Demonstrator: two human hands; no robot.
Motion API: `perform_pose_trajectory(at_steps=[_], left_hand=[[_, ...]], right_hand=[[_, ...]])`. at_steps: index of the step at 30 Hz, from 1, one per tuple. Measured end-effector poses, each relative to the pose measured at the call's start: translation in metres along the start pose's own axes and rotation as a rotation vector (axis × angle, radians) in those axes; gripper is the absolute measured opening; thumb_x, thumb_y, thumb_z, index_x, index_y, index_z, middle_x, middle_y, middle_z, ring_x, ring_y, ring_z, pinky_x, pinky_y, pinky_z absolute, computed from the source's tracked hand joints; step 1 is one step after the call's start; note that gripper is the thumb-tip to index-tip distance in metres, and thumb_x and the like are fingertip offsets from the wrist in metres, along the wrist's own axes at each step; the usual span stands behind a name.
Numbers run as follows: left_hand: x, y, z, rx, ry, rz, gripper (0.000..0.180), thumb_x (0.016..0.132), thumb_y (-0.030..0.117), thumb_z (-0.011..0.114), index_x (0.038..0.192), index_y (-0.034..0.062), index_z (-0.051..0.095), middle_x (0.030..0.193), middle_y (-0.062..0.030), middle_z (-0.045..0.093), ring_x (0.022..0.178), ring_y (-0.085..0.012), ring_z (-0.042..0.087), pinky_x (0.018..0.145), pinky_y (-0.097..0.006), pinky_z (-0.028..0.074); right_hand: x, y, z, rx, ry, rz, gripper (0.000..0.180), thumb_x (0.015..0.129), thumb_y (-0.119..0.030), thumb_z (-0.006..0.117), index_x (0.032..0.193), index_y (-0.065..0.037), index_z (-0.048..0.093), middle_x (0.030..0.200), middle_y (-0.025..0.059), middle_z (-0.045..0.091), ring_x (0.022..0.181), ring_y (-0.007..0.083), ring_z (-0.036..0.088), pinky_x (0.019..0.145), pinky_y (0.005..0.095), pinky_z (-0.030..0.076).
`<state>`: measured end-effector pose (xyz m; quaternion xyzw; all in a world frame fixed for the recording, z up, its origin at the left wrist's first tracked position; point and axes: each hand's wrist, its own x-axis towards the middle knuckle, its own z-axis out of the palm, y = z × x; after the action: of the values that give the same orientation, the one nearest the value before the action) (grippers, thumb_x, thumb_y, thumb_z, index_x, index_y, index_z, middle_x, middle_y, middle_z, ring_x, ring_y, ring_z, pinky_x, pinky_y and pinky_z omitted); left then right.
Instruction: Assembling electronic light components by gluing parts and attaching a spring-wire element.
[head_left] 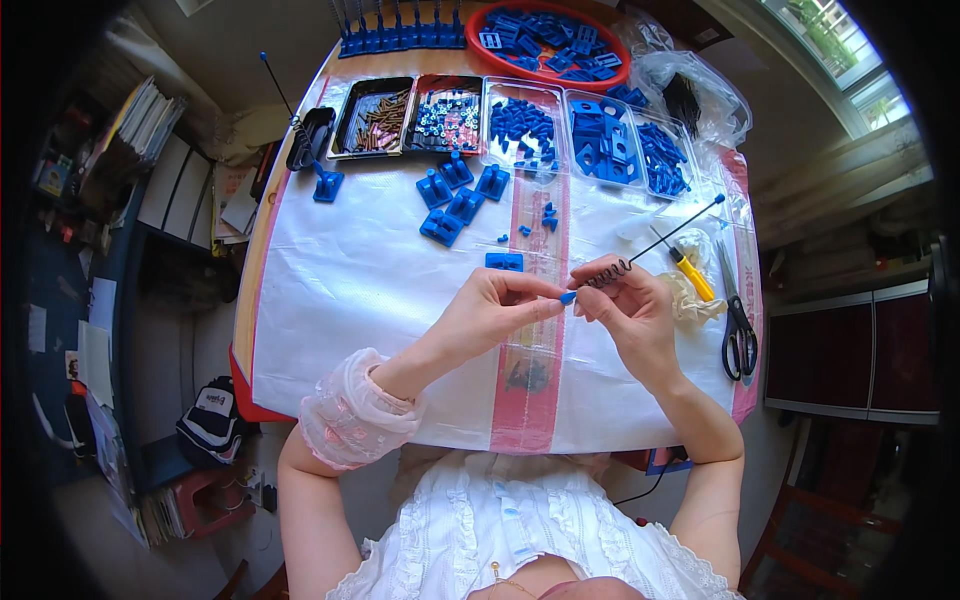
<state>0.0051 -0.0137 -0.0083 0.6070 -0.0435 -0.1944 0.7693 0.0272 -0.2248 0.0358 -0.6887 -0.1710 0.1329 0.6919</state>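
Observation:
My right hand [632,312] is closed around a black coil spring [608,274] whose long straight end slants up to the right and ends in a blue tip [719,199]. Thumb and forefinger of my left hand [490,312] pinch a small blue plastic piece [568,298] at the spring's other end; whether it is fitted on the wire I cannot tell. Just beyond my left hand lies a single blue block [504,261]. Farther off sits a group of blue blocks with fittings [464,205], and a few small blue pieces [549,217] lie loose to their right.
Along the back stand trays of brown screws [383,122], nuts [440,118] and blue parts [522,122]. Behind them are a red basin [478,52] and a rack with upright springs [400,38]. Black-handled scissors [739,340] and a yellow-handled tool [694,276] lie at the right.

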Motion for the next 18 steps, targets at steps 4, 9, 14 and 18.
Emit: perform_pose_trajectory(at_steps=[4, 9, 14, 18], left_hand=[[0.001, -0.004, 0.002, 0.013, 0.001, -0.005, 0.021, 0.095, 0.013, 0.072, 0.113, 0.0028, 0.075, 0.094, -0.0009, 0.074, 0.084, -0.0032, 0.064, 0.074, -0.019, 0.050], [-0.001, -0.003, 0.001, 0.073, -0.003, 0.042, 0.019, 0.096, 0.016, 0.073, 0.109, 0.0038, 0.076, 0.084, 0.0055, 0.069, 0.071, 0.0024, 0.054, 0.063, -0.016, 0.041], [0.000, -0.006, 0.004, 0.053, 0.043, 0.077, 0.018, 0.095, 0.015, 0.074, 0.109, 0.0041, 0.076, 0.079, 0.0079, 0.066, 0.066, 0.0033, 0.049, 0.057, -0.016, 0.036], [-0.002, -0.002, 0.004, 0.094, 0.052, 0.087, 0.017, 0.095, 0.014, 0.074, 0.108, 0.0048, 0.077, 0.081, 0.0070, 0.068, 0.068, 0.0031, 0.052, 0.057, -0.016, 0.037]], right_hand=[[0.002, -0.001, 0.001, -0.023, 0.010, 0.019, 0.020, 0.096, -0.006, 0.070, 0.113, 0.003, 0.068, 0.095, 0.0044, 0.072, 0.083, 0.0078, 0.066, 0.072, 0.0231, 0.053], [0.004, -0.003, 0.000, -0.018, -0.015, 0.023, 0.020, 0.096, -0.006, 0.069, 0.114, 0.003, 0.068, 0.094, 0.0053, 0.073, 0.082, 0.0080, 0.066, 0.072, 0.0234, 0.053], [0.004, -0.003, 0.001, 0.020, -0.028, 0.012, 0.020, 0.097, -0.005, 0.067, 0.115, 0.004, 0.067, 0.096, 0.0067, 0.072, 0.083, 0.0096, 0.066, 0.073, 0.0242, 0.054], [0.004, -0.003, 0.000, 0.051, -0.038, -0.003, 0.021, 0.098, -0.004, 0.066, 0.116, 0.005, 0.067, 0.097, 0.0075, 0.072, 0.084, 0.0103, 0.066, 0.074, 0.0245, 0.054]])
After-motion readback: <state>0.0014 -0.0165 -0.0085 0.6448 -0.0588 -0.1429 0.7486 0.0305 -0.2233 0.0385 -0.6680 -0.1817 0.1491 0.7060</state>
